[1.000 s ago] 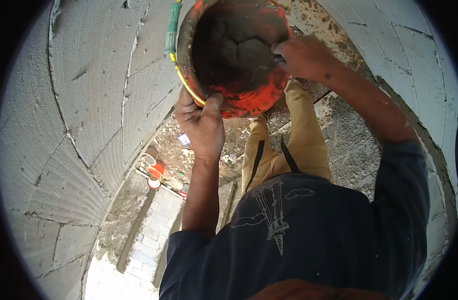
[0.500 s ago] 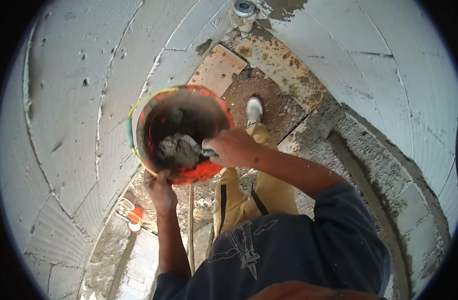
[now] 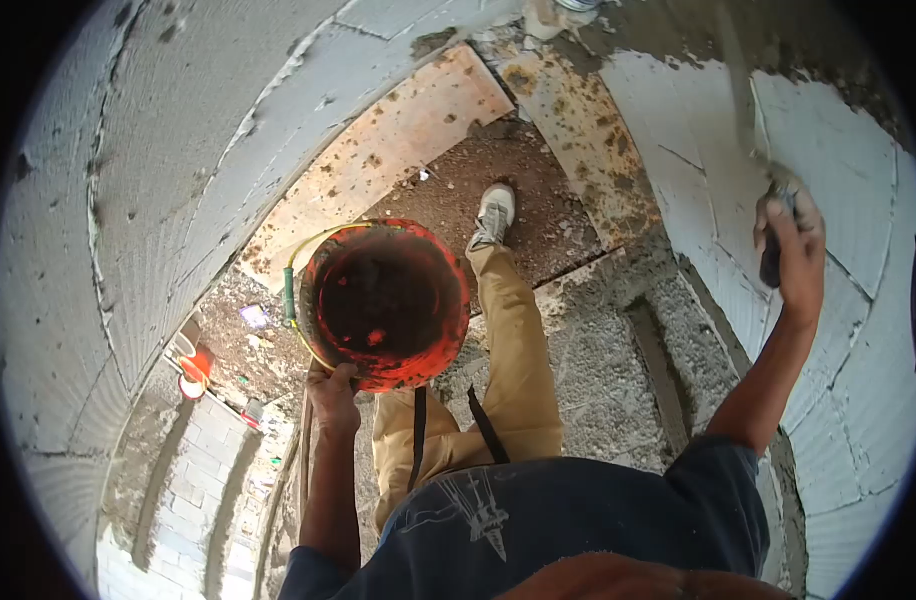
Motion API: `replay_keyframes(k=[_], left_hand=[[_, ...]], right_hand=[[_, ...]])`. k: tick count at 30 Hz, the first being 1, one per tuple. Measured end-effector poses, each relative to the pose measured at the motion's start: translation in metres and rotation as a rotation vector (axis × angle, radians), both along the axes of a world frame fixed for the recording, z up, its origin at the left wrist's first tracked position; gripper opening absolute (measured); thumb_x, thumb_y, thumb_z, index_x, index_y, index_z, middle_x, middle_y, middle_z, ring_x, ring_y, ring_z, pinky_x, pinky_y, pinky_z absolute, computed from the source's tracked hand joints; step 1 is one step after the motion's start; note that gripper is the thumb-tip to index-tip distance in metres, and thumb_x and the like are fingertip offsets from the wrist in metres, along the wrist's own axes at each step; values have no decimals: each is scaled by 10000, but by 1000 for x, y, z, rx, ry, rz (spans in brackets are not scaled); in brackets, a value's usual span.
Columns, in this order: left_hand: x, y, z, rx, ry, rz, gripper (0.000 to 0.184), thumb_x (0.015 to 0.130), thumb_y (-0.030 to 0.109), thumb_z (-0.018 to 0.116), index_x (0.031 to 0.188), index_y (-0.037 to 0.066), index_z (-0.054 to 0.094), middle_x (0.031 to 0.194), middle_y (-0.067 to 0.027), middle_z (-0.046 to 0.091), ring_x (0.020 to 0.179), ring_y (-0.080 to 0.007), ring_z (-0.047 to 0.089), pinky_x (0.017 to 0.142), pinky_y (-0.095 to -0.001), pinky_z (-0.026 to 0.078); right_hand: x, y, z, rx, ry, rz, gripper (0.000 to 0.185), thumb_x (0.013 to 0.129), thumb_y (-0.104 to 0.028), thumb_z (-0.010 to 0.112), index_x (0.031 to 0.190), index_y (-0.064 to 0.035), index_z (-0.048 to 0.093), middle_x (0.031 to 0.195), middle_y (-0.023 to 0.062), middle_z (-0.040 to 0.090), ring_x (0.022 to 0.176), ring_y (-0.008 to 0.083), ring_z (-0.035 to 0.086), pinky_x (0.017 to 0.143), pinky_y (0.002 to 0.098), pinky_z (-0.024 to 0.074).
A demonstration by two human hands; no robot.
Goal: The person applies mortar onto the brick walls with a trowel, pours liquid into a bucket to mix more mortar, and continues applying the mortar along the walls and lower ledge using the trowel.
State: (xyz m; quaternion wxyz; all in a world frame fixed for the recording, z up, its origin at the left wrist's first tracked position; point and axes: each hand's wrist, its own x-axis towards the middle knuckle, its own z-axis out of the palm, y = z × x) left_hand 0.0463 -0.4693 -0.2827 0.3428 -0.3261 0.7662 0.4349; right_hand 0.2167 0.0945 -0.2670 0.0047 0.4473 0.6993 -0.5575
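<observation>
My left hand (image 3: 333, 392) grips the near rim of a red-orange bucket (image 3: 456, 300), which tilts so that I look into its dark, mortar-smeared inside. A yellow wire handle with a green grip (image 3: 289, 295) hangs at the bucket's left side. Out to the right, my right hand (image 3: 796, 240) is closed around the dark handle of a trowel (image 3: 770, 258). The trowel's blade is smeared by motion, pointing up along the block wall (image 3: 668, 130); whether it touches the wall I cannot tell. Wet grey mortar (image 3: 668, 35) covers the wall's upper part.
Mortar-spotted boards (image 3: 398, 130) lie along the foot of the walls. My foot in a light shoe (image 3: 496, 212) stands on the brown, gritty floor panel (image 3: 538, 190). A small orange container (image 3: 195, 368) is at lower left. A grey wall (image 3: 178, 130) curves up on the left.
My right hand has left the bucket and swung up and right to the wall with the trowel. The mortar lump seen in the bucket is gone from view. My left hand still holds the bucket.
</observation>
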Motion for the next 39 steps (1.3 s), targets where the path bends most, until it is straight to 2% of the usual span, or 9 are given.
replay_keyframes(k=[5, 7, 11, 13, 18, 22, 25, 33, 39], left_hand=[[4, 1, -36, 32, -65, -22, 235, 729, -10, 607, 943, 85, 613, 779, 21, 614, 640, -89, 588, 574, -245, 501], [2, -2, -44, -50, -115, -113, 185, 694, 6, 634, 805, 143, 580, 644, 65, 487, 506, -57, 409, 478, -245, 314], [1, 8, -67, -142, -193, -20, 135, 721, 33, 634, 689, 139, 556, 623, 37, 477, 521, -97, 476, 475, -267, 392], [-4, 20, -80, -52, -257, 102, 109, 769, 4, 615, 736, 100, 579, 677, 0, 554, 578, -152, 576, 527, -285, 512], [-20, 42, -112, 50, -338, 163, 77, 834, 28, 635, 907, 8, 618, 835, -82, 648, 734, -211, 666, 648, -325, 604], [-31, 63, -110, 123, -378, 297, 111, 877, 13, 586, 987, 17, 606, 837, -85, 692, 678, -208, 700, 538, -250, 586], [-40, 80, -100, 196, -459, 331, 104, 891, 10, 569, 990, 10, 601, 871, -93, 693, 724, -207, 704, 531, -246, 580], [-37, 97, -120, 196, -461, -250, 183, 893, 53, 561, 1070, 15, 586, 975, -83, 671, 799, -174, 677, 620, -297, 552], [-43, 156, -82, 299, 76, -768, 557, 819, 69, 591, 1362, 65, 468, 1058, -44, 628, 772, -104, 625, 584, -266, 523]], right_hand=[[14, -36, -42, -219, 105, -24, 356, 936, -311, 652, 1233, -119, 613, 987, 84, 677, 788, 147, 615, 682, 320, 517], [3, -41, -88, -486, 49, -148, 384, 894, -309, 692, 1237, -165, 595, 1031, 118, 689, 875, 191, 637, 735, 393, 531], [-29, -32, -216, 558, -396, 186, 381, 885, -268, 691, 1233, -173, 567, 1007, 185, 683, 901, 367, 681, 806, 492, 535], [-40, -19, -240, 645, -438, 185, 343, 908, -228, 662, 1234, -163, 572, 1018, 201, 694, 935, 423, 660, 822, 518, 528], [-52, 0, -182, 727, -338, 59, 317, 907, -286, 676, 1196, -184, 592, 976, 149, 705, 941, 396, 679, 810, 493, 542], [-45, -8, -108, 724, -188, 3, 309, 922, -296, 671, 1199, -179, 597, 1001, 133, 716, 948, 354, 698, 814, 452, 558], [-46, -36, -51, 380, -73, -83, 315, 928, -298, 674, 1212, -176, 610, 1037, 107, 724, 944, 329, 707, 801, 436, 563], [-68, -141, -82, 470, -1, 754, 289, 888, -255, 661, 1152, -136, 673, 941, 84, 700, 873, 286, 709, 755, 442, 544], [-118, -235, -166, 466, -241, 903, 129, 892, -161, 574, 954, -105, 672, 837, 97, 670, 816, 302, 695, 732, 440, 539]])
